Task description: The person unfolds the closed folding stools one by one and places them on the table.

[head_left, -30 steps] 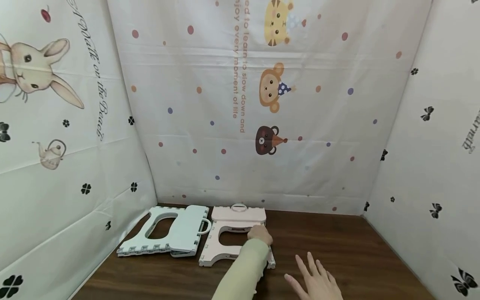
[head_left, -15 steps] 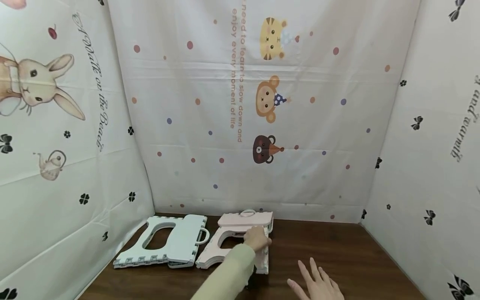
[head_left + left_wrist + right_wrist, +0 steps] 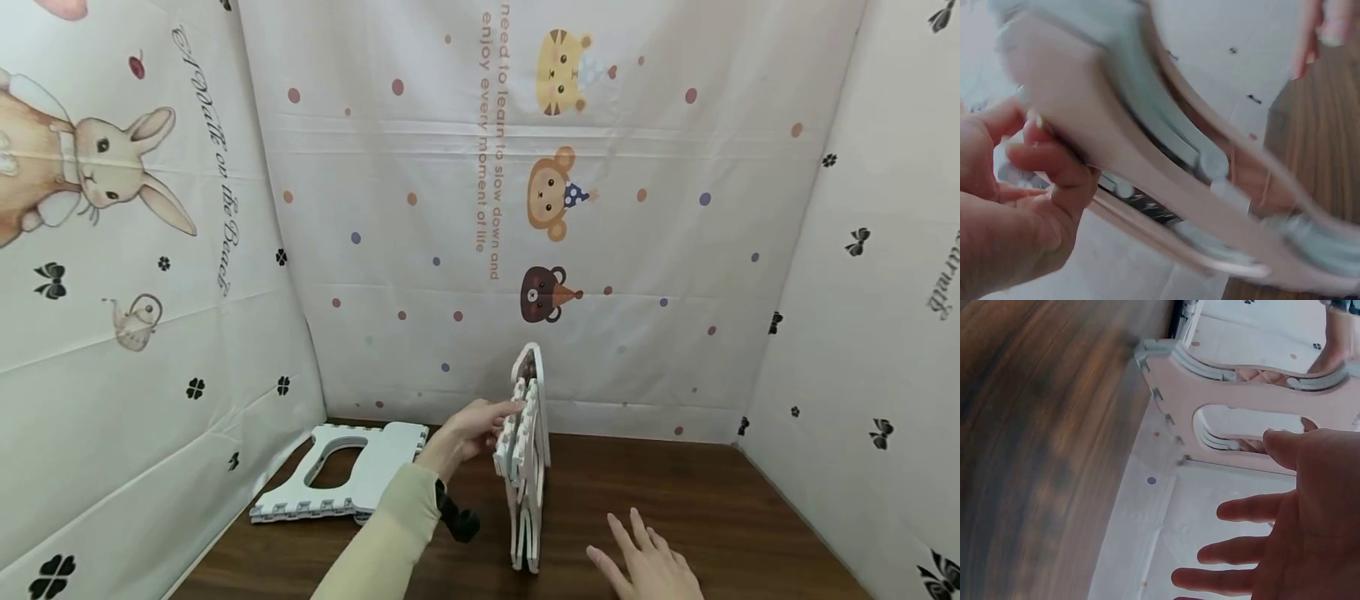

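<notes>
A folded pink step stool [image 3: 531, 475] stands on edge on the table in the head view, with its thin side towards me. At its upper left side my left hand [image 3: 468, 429] grips it, fingers curled round the edge. The left wrist view shows the fingers of that hand [image 3: 1035, 194] bent against the blurred pink panel. To the right of the stool, apart from it, my right hand [image 3: 648, 562] has its fingers spread and holds nothing. In the right wrist view, the stool's pink face and oval opening appear beyond the open right hand [image 3: 1316, 525].
A folded pale mint step stool [image 3: 393, 458] lies flat at the back left of the brown wooden table [image 3: 637, 475]. Printed white cloth walls [image 3: 637, 358] close in the back and both sides. A black strap device [image 3: 456, 512] sits on the left wrist.
The pink step stool has gone from lying flat to standing on edge, raised by my left hand. My right hand stays spread near its earlier place.
</notes>
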`<state>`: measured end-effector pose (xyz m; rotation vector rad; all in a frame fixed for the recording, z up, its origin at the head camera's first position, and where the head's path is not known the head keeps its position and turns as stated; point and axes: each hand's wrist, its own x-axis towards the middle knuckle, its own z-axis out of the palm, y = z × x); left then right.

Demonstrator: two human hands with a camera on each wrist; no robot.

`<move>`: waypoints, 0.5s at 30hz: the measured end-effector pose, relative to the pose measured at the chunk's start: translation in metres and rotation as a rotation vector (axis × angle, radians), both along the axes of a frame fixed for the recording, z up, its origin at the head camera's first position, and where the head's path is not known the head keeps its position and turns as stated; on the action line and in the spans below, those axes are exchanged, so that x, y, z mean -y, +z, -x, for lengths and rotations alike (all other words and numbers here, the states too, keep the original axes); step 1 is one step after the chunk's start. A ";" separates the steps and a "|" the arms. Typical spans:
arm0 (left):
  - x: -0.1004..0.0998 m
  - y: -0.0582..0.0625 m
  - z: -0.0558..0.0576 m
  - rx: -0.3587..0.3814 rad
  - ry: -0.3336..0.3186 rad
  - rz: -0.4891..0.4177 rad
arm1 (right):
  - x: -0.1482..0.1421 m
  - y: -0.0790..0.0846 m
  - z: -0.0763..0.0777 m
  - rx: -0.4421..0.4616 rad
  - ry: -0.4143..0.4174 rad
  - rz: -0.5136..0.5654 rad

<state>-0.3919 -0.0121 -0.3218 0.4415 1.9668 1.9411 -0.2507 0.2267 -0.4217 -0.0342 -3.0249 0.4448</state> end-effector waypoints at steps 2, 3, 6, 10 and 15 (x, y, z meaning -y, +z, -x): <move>-0.004 0.002 -0.009 -0.048 -0.086 0.002 | -0.003 0.003 0.000 -0.012 0.007 -0.012; -0.007 0.003 -0.014 -0.088 -0.124 0.011 | -0.004 0.005 0.001 -0.012 0.006 -0.011; -0.017 0.005 -0.028 -0.198 -0.188 0.027 | -0.009 0.008 0.002 -0.013 0.006 -0.026; -0.030 0.003 -0.039 -0.279 -0.222 0.003 | -0.015 0.012 0.003 -0.030 -0.001 -0.042; -0.048 -0.011 -0.041 -0.373 -0.231 0.007 | -0.020 0.017 0.002 -0.060 -0.012 -0.050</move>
